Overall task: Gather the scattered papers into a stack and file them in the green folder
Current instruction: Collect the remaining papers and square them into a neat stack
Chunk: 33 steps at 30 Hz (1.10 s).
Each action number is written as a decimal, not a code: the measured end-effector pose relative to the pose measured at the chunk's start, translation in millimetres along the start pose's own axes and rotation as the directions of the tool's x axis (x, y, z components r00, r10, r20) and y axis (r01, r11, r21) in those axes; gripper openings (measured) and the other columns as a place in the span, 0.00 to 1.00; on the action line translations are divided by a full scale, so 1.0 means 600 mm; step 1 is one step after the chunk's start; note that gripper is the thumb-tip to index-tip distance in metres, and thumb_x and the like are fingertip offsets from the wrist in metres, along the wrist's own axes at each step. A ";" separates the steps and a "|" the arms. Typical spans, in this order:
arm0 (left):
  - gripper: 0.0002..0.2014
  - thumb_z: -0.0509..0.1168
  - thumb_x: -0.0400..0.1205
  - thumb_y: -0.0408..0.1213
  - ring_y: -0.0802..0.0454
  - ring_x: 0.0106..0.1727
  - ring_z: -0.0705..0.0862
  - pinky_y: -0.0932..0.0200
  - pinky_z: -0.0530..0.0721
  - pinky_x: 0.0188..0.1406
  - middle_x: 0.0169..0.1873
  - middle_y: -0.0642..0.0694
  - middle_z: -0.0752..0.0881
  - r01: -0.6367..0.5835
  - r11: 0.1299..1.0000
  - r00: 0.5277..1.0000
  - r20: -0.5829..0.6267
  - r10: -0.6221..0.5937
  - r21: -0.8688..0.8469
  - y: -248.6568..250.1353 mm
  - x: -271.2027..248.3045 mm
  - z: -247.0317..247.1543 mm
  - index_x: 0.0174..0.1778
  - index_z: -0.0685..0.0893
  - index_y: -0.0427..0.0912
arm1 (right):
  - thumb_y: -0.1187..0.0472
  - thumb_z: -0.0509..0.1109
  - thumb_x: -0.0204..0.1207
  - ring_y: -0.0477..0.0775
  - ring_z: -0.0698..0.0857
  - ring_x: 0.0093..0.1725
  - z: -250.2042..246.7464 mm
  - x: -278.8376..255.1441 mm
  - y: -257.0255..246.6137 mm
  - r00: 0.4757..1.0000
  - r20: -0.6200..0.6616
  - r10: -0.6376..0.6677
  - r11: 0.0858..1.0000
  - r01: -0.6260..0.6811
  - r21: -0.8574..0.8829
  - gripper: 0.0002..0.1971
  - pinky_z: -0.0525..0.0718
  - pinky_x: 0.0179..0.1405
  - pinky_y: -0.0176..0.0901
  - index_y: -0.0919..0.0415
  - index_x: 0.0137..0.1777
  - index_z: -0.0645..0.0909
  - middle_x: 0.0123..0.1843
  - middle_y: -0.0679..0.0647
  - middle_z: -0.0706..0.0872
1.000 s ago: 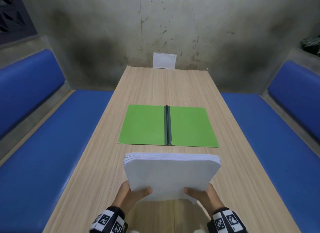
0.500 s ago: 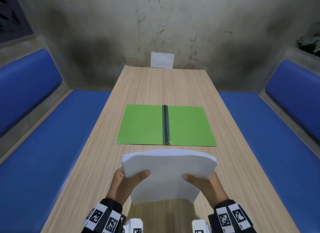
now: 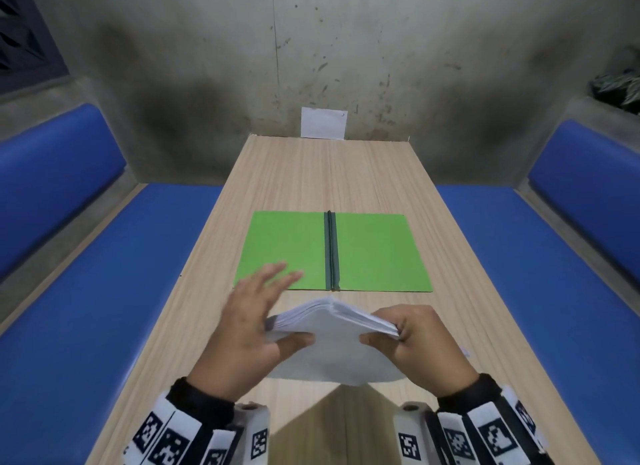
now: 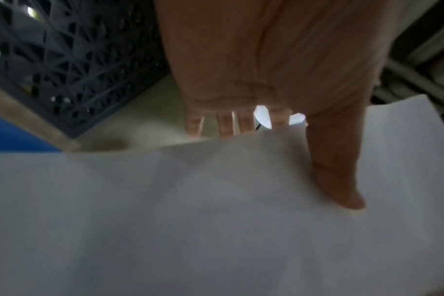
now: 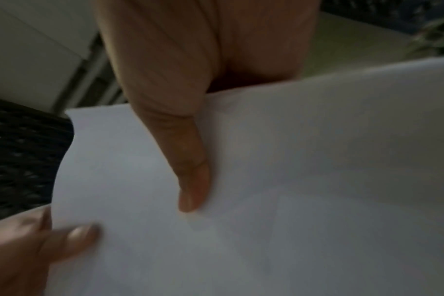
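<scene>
The green folder (image 3: 287,250) lies open and flat in the middle of the wooden table (image 3: 311,174), its dark spine running away from me. Just in front of it I hold the white paper stack (image 3: 332,354) above the table, tilted, with one corner up. My right hand (image 3: 398,336) grips its right edge, thumb on the near face and fingers curled behind. My left hand (image 3: 266,302) is blurred, its fingers stretched straight past the stack's left edge and its thumb lying on the near face. The wrist views show each thumb flat on the paper stack (image 4: 190,220) (image 5: 317,180).
Blue padded benches (image 3: 104,309) (image 3: 540,291) run along both long sides of the table. A small white card (image 3: 323,122) leans against the stained concrete wall at the far end. Bare tabletop lies behind the folder and beside it.
The stack has turned from facing me flat to corner-up. Both hands slid up from its bottom edge to its sides. My left fingers have straightened out.
</scene>
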State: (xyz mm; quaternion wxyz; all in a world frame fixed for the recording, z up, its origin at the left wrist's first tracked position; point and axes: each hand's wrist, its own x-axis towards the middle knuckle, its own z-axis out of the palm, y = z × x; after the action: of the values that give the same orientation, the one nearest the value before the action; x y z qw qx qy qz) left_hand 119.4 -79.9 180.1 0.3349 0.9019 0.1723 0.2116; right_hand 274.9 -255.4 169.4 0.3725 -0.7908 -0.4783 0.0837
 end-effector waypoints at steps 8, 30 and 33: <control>0.03 0.74 0.73 0.36 0.53 0.33 0.88 0.64 0.84 0.32 0.34 0.43 0.93 0.346 0.760 0.930 0.093 -0.356 -0.549 -0.027 -0.017 0.019 0.37 0.90 0.41 | 0.60 0.81 0.61 0.45 0.86 0.41 -0.022 -0.018 0.042 0.971 -0.124 0.206 0.977 -0.196 0.083 0.09 0.80 0.37 0.32 0.44 0.34 0.86 0.38 0.44 0.90; 0.37 0.68 0.51 0.76 0.75 0.54 0.81 0.81 0.78 0.46 0.58 0.54 0.82 0.250 0.722 0.917 -0.082 -0.390 -0.646 -0.082 -0.082 0.121 0.55 0.78 0.66 | 0.52 0.80 0.63 0.35 0.86 0.45 0.090 -0.085 0.078 0.822 -0.218 0.526 0.661 -0.234 0.712 0.17 0.84 0.41 0.31 0.52 0.50 0.82 0.49 0.49 0.87; 0.40 0.63 0.51 0.80 0.73 0.54 0.81 0.79 0.79 0.44 0.58 0.56 0.82 0.252 0.695 0.906 -0.090 -0.415 -0.673 -0.078 -0.076 0.126 0.58 0.77 0.66 | 0.38 0.66 0.56 0.27 0.84 0.39 0.086 -0.078 0.075 0.806 -0.240 0.541 0.637 -0.207 0.743 0.21 0.78 0.41 0.34 0.48 0.46 0.79 0.48 0.47 0.85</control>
State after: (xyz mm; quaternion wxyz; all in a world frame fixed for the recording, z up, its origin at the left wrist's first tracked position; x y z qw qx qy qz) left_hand 110.4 -107.5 84.4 0.6353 0.6515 0.2884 0.2980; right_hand 256.4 -279.5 92.1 0.7085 -0.6763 -0.1349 0.1500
